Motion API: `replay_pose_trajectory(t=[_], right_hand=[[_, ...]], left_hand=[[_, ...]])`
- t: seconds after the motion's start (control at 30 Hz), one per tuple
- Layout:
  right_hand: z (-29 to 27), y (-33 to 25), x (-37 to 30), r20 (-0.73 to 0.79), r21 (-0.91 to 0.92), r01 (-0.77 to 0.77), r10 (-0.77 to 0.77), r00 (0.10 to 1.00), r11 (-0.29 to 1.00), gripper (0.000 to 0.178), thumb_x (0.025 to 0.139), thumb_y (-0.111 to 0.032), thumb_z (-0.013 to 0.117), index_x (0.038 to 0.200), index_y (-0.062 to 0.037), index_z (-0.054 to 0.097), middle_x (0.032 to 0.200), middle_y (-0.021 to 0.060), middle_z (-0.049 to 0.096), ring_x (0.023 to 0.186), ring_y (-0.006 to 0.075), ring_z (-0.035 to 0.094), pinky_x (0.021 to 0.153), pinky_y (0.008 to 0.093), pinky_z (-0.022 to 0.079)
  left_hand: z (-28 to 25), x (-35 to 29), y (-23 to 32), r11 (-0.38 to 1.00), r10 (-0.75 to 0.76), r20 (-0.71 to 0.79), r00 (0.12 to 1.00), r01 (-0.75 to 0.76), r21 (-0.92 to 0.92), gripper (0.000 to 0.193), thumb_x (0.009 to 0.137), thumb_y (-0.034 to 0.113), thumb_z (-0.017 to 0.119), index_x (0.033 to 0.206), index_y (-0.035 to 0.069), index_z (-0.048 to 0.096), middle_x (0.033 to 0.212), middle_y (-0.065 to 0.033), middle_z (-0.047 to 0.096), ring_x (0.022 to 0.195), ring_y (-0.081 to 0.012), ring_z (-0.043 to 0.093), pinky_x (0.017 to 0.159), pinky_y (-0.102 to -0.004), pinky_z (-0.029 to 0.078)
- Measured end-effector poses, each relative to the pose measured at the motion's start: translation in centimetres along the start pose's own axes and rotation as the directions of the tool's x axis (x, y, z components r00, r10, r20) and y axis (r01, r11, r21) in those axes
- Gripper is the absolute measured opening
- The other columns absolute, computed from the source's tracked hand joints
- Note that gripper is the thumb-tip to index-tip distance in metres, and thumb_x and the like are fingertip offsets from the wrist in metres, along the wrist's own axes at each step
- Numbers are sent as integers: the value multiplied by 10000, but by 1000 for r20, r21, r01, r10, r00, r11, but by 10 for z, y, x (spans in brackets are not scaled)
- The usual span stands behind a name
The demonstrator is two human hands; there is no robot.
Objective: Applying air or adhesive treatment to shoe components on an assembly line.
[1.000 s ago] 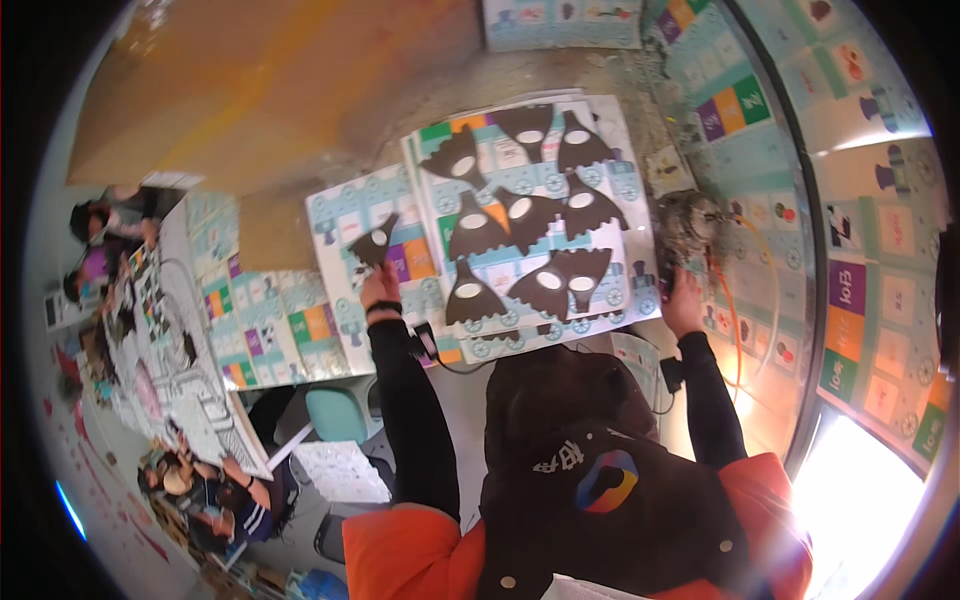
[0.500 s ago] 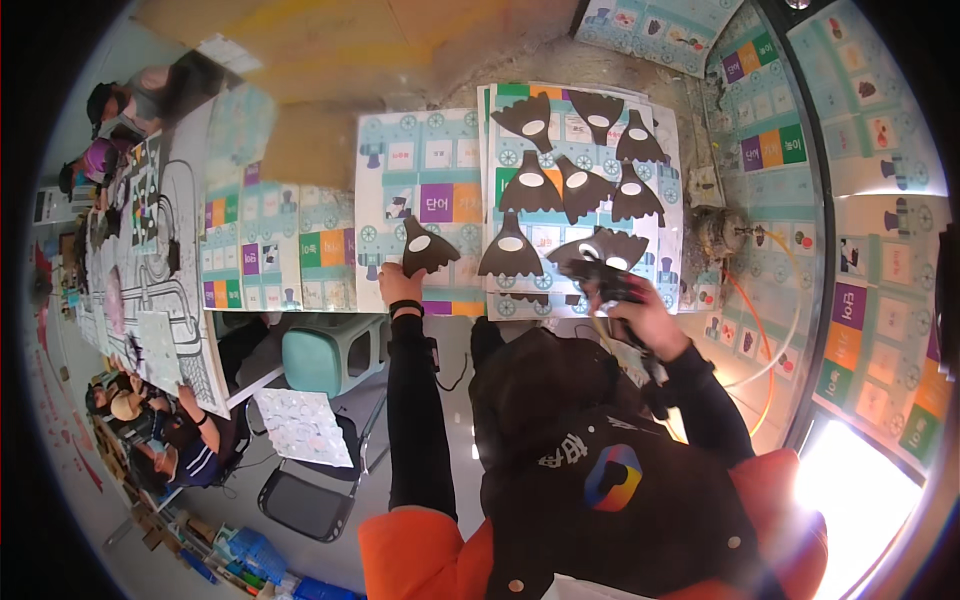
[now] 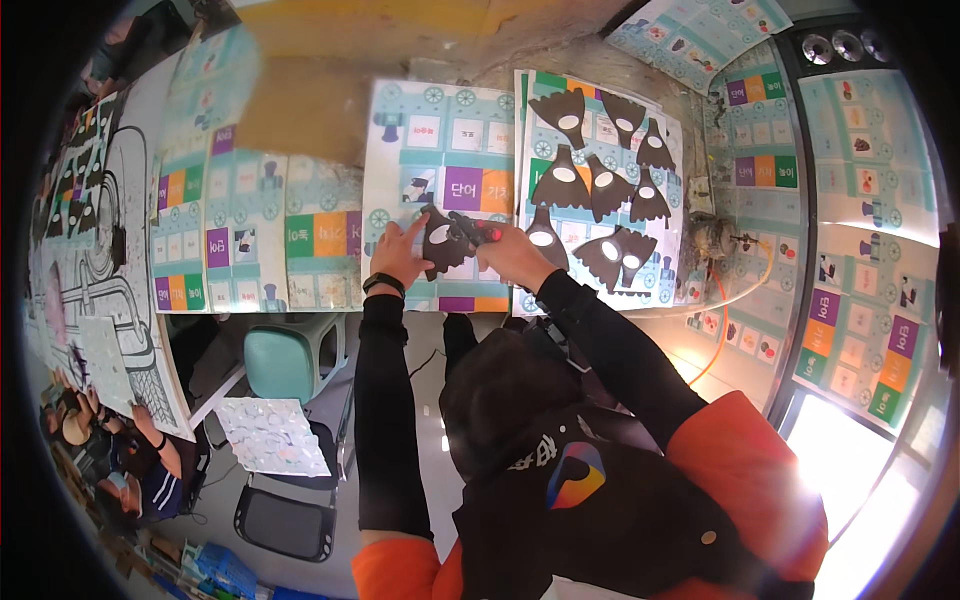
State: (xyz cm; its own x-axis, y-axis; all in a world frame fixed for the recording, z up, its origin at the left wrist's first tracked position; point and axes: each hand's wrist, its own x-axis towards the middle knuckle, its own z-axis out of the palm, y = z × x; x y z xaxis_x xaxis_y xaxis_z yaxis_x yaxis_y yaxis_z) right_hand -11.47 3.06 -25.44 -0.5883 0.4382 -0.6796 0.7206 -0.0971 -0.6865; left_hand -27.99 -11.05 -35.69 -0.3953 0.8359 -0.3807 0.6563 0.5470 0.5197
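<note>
A dark fan-shaped cutout piece [image 3: 447, 247] with a scalloped edge and a pale oval lies on the printed sheet in front of me. My left hand [image 3: 398, 252] rests at its left side, fingers spread, with fingertips touching its edge. My right hand [image 3: 515, 258] grips a black and red pistol-shaped tool [image 3: 470, 232], its front end over the piece, partly hiding it. Several similar dark cutouts [image 3: 562, 185] are spread over the stacked printed sheets [image 3: 672, 218] to the right, two of them overlapping near the front.
More printed sheets [image 3: 235, 255] cover the table at left. A yellowish hose [image 3: 765, 275] and an orange hose [image 3: 722, 330] run near a metal fitting [image 3: 715, 238] at right. A teal stool [image 3: 285, 360] and a black folding chair [image 3: 285, 520] stand below. Another person [image 3: 150, 480] is at far left.
My right hand has moved left with the tool, from the stacked sheets to the piece by my left hand. That piece now lies turned, and my left hand has shifted up along its side.
</note>
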Motion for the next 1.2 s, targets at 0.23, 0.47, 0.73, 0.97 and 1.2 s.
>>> replay_pose_trajectory(t=[0.23, 0.47, 0.73, 0.97, 1.2], right_hand=[[19, -3, 27, -58, -17, 24, -25, 998, 1000, 224, 817, -210, 547, 859, 1, 613, 592, 84, 582, 519, 201, 604, 493, 353, 482], [20, 11, 37, 40, -18, 15, -15, 999, 1000, 223, 808, -202, 544, 771, 14, 583, 607, 110, 589, 526, 213, 608, 499, 352, 478], [13, 4, 33, -44, -69, 101, -104, 994, 993, 248, 803, -215, 559, 880, 18, 597, 714, 181, 616, 682, 330, 634, 628, 411, 488], [2, 17, 29, -112, -195, 119, -143, 983, 974, 247, 805, -214, 573, 929, -3, 608, 826, 246, 622, 817, 426, 603, 723, 478, 468], [-1, 13, 24, -87, -164, 186, -202, 975, 969, 240, 814, -204, 582, 951, -9, 602, 805, 220, 632, 732, 397, 628, 647, 435, 500]], left_hand=[[0, 4, -13, 999, 1, 19, 1000, -1, -34, 913, 635, 184, 851, 1417, 352, 410, 1102, -138, 488, 1062, -342, 550, 895, -423, 485], [-4, 8, -16, 999, 19, -2, 1000, -19, -46, 922, 627, 183, 853, 1417, 357, 410, 1088, -129, 486, 1050, -329, 544, 884, -414, 488], [-2, 10, -17, 998, 13, 8, 1000, -13, -61, 929, 623, 171, 852, 1419, 360, 411, 1085, -131, 487, 1048, -331, 541, 887, -420, 485], [1, 10, -12, 999, 12, -1, 1000, -12, -46, 948, 617, 170, 856, 1425, 362, 400, 1078, -141, 481, 1041, -336, 539, 886, -421, 484], [3, 13, -3, 999, 11, 2, 1000, -11, -48, 968, 613, 180, 863, 1436, 360, 385, 1085, -149, 469, 1043, -341, 528, 899, -423, 475]])
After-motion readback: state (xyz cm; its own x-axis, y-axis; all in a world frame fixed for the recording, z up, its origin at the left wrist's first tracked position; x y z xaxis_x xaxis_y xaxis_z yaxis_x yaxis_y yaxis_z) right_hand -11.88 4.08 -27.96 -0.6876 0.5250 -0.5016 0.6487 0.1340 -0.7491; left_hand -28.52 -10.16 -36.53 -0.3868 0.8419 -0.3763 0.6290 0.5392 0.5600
